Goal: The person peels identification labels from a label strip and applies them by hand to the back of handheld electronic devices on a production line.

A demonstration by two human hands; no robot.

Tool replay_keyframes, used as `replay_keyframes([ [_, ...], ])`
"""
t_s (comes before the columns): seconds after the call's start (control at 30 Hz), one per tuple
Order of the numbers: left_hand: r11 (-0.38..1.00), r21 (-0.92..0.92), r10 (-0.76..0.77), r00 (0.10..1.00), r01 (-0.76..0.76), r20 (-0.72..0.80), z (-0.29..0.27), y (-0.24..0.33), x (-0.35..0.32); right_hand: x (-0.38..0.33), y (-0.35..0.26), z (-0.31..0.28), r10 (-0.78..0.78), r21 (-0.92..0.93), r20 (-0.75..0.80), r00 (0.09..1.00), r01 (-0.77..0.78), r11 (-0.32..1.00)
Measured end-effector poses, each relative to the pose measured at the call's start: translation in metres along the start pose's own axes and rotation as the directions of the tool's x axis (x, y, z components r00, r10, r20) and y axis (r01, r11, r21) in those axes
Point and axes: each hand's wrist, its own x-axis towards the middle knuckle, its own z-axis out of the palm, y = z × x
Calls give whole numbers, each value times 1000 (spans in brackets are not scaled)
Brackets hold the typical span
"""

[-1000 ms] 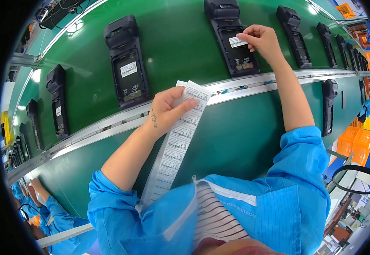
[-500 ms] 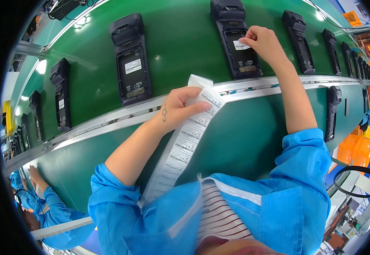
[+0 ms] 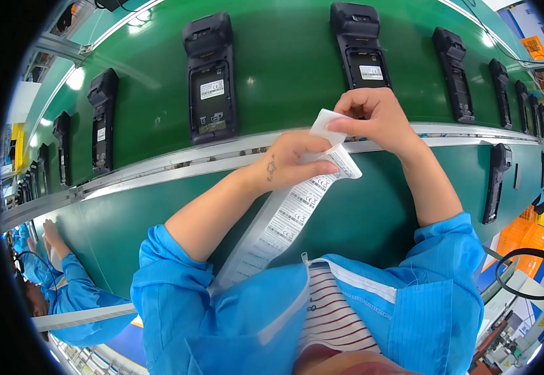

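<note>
A long strip of white printed labels (image 3: 292,220) hangs from my left hand (image 3: 295,162), which pinches it near its upper end between thumb and fingers. My right hand (image 3: 375,119) grips the bare white end of the same strip's backing, close above the left. Just beyond the right hand lies a dark handheld terminal (image 3: 355,25) with its back bay showing and a white label (image 3: 370,72) in it; the hand hides its lower part. To the left, a second terminal (image 3: 212,75) bears a similar label (image 3: 212,89).
More terminals (image 3: 453,75) lie in a row along the green belt (image 3: 284,62), both ways. A metal rail (image 3: 197,165) separates it from the nearer green tabletop, where another terminal (image 3: 497,184) rests. A co-worker's hand (image 3: 53,234) is at left; orange crates (image 3: 525,234) stand at right.
My right hand has left the label in the terminal and come down to the strip's end. The left hand and strip have shifted right. The terminals appear slightly further right.
</note>
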Motion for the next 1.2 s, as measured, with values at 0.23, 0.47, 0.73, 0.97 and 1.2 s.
replay_keyframes([
  [0.23,972,-85,-224,974,220,-41,6,5,4,-1,-5,-2,-27,133,-71,997,36,990],
  [0.47,969,166,203,971,-182,-126,12,-9,15,-4,3,-10,-13,131,-60,998,21,991],
  [0.73,980,-81,-178,983,181,43,16,-1,15,-6,12,-6,-67,-3,58,996,67,998],
  [0.97,941,-244,-262,961,235,-87,20,-2,22,-4,18,-9,81,201,-126,989,-55,978],
  [1.2,946,-245,-249,961,214,-121,25,-8,26,-6,24,-10,-108,161,-374,921,179,970],
])
